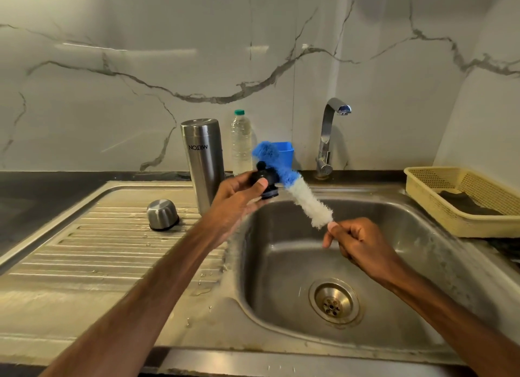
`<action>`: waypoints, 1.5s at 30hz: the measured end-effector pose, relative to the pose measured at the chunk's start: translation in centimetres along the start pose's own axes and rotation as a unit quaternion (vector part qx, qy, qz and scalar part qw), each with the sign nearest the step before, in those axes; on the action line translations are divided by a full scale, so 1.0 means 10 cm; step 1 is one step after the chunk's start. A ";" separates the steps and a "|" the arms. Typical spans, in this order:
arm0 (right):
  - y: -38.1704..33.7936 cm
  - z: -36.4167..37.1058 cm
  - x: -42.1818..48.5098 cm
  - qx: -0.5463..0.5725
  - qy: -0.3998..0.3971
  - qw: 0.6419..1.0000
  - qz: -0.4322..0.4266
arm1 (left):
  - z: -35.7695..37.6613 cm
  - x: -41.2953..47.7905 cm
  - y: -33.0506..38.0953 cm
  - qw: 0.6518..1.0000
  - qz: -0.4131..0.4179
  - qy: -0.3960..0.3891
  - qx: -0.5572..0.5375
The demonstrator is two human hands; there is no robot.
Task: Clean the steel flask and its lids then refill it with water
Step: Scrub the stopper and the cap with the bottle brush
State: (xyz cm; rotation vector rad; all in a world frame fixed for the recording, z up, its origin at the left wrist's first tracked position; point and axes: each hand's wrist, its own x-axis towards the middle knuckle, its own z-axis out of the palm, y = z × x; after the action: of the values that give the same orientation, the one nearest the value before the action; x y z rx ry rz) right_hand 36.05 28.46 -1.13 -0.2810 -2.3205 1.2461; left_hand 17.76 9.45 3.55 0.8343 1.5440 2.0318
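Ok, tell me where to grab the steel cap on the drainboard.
Come from above and span its round sides: the steel cap sits rim-down on the drainboard, closed top up, so the rim probably cannot be pinched.

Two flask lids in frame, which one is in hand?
The black inner lid, gripped in the left hand beside the bottle brush the right hand holds. The steel cup lid sits mouth-down on the drainboard, untouched.
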 end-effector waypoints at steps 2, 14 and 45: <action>-0.07 0.01 0.06 0.013 0.022 1.000 -0.011 | 0.10 -0.02 -0.04 0.999 -0.032 -0.023 -0.023; 0.01 0.02 0.00 -0.020 -0.009 1.000 0.020 | 0.24 -0.02 -0.08 0.991 -0.080 0.010 -0.106; -0.07 0.03 0.00 -0.020 0.034 0.999 0.013 | 0.13 0.02 -0.12 0.999 -0.013 0.017 -0.033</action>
State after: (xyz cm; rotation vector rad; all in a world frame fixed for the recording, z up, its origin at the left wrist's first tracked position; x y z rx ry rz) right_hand 35.92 27.89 -0.70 -0.3621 -2.2931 1.1847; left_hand 18.54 10.82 2.70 0.7549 1.4887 2.0757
